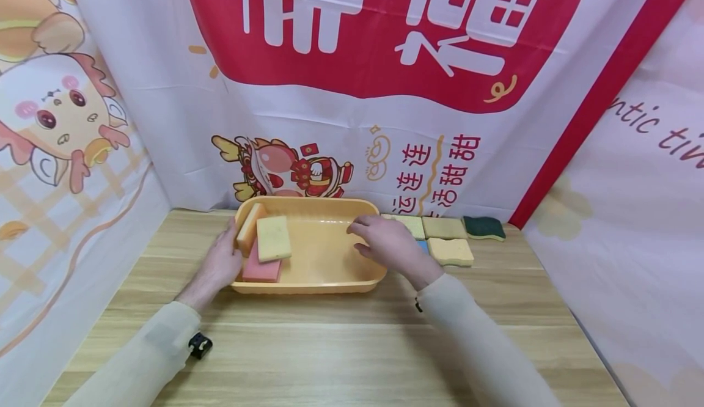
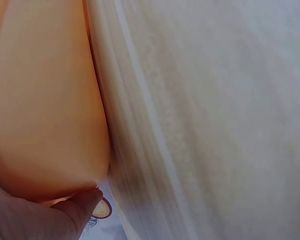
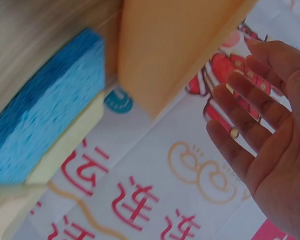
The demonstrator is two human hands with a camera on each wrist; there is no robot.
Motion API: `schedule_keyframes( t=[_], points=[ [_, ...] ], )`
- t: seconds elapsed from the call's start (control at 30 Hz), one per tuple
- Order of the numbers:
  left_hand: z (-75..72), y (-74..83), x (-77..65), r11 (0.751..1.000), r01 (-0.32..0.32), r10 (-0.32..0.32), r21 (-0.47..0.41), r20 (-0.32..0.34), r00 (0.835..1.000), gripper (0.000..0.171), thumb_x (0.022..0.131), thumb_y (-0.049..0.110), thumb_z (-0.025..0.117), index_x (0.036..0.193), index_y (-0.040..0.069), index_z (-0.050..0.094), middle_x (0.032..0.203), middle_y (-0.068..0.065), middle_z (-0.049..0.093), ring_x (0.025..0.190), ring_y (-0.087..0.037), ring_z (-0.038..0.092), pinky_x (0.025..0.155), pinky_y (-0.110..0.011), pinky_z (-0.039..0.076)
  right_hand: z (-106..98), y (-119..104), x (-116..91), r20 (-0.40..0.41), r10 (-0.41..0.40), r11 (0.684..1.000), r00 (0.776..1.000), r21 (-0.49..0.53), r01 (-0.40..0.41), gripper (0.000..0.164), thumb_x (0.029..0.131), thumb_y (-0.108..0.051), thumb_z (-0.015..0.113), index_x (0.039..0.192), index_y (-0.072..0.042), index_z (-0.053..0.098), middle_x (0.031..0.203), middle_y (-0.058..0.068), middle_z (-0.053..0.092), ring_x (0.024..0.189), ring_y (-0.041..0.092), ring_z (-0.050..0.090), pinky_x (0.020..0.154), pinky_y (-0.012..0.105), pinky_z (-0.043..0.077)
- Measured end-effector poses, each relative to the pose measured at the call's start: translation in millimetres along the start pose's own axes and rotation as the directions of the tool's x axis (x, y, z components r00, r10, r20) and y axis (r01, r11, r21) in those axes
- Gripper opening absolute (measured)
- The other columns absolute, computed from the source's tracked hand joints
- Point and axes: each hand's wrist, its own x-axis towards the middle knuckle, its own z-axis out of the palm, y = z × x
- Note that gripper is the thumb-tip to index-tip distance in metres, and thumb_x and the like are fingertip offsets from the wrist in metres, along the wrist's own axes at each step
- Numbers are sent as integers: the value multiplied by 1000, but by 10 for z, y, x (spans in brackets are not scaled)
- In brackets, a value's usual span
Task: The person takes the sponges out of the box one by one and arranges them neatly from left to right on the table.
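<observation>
A yellow-orange plastic basin (image 1: 321, 288) stands on the table. My left hand (image 1: 224, 259) holds its left end, thumb side at the rim; in the left wrist view a fingertip presses its outer wall. Over the right end of the basin hovers my right hand (image 1: 387, 242), fingers loosely spread and nothing in them. Inside, at the left, an orange sponge (image 1: 250, 227) stands on edge against the wall. A pale yellow sponge (image 1: 274, 238) partly covers a pink sponge (image 1: 261, 271).
Right of the basin lie more sponges: a pale yellow one (image 1: 414, 226), a tan one (image 1: 444, 228), a dark green one (image 1: 484, 227), a cream wavy one (image 1: 451, 252) and a blue one (image 3: 55, 110), mostly hidden behind my right arm in the head view. A printed cloth (image 1: 308, 101) hangs behind.
</observation>
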Motion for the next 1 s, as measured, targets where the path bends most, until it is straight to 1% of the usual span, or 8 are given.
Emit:
schedule_keyframes(
  t=[0.07, 0.13, 0.2, 0.27, 0.43, 0.6, 0.83, 1.0],
  points=[
    [-4, 11, -13, 1000, 1, -1, -1, 1, 1000, 94, 105, -3, 40, 186, 2, -8, 193, -37, 1, 179, -62, 10, 149, -75, 8, 9, -72, 68, 20, -15, 1000, 1000, 5, 15, 35, 105, -28, 92, 138, -22, 83, 141, 2, 83, 123, 24, 84, 97, 46, 76],
    [-17, 35, -28, 1000, 4, -4, 10, 19, 1000, 94, 106, -4, 40, 185, 2, -10, 193, -37, -1, 180, -62, 9, 149, -75, 9, 21, -143, 136, 44, -26, 1000, 999, 11, 26, 37, 106, -28, 91, 142, -22, 83, 145, 2, 83, 131, 25, 82, 106, 47, 74],
    [-19, 51, -42, 1000, 5, -5, 17, 20, 1000, 94, 107, -4, 41, 185, 2, -10, 193, -38, 0, 179, -62, 10, 149, -75, 10, 33, -214, 203, 68, -42, 999, 997, 7, 41, 40, 107, -29, 90, 145, -22, 82, 149, 3, 82, 138, 26, 79, 116, 47, 71],
    [-23, 52, -43, 1000, 5, -6, 26, 21, 1000, 93, 107, -4, 41, 185, 2, -10, 192, -40, 2, 179, -63, 12, 149, -76, 11, 58, -284, 263, 79, -59, 998, 995, -7, 60, 42, 107, -31, 90, 148, -23, 81, 151, 2, 81, 141, 25, 78, 121, 46, 68],
    [-16, 35, -29, 998, -20, 20, 54, 5, 1000, 92, 106, -4, 41, 184, -3, -7, 189, -45, 8, 177, -65, 17, 148, -76, 15, 111, -444, 388, 87, -107, 992, 990, -54, 112, 48, 108, -34, 88, 154, -27, 76, 157, -1, 78, 145, 21, 76, 124, 44, 66],
    [-10, 32, -27, 997, -38, 39, 66, -1, 999, 91, 106, -4, 41, 183, -7, -6, 187, -47, 10, 176, -66, 19, 148, -75, 18, 137, -601, 501, 98, -137, 988, 986, -52, 142, 58, 108, -33, 88, 162, -28, 69, 167, -2, 72, 155, 21, 70, 131, 45, 61],
    [-13, 27, -25, 998, -30, 30, 51, 7, 1000, 91, 107, -3, 41, 184, -4, -8, 189, -45, 7, 177, -65, 16, 149, -75, 15, 184, -758, 656, 107, -140, 989, 984, -34, 144, 70, 111, -31, 84, 174, -32, 55, 183, -2, 57, 170, 22, 55, 143, 46, 49],
    [-13, 26, -20, 998, -26, 26, 51, 8, 1000, 91, 107, -3, 41, 184, -3, -8, 189, -44, 6, 177, -65, 15, 149, -75, 14, 217, -837, 759, 133, -139, 990, 981, -2, 140, 76, 113, -24, 81, 180, -35, 48, 189, -4, 48, 176, 23, 47, 147, 49, 44]
  ],
)
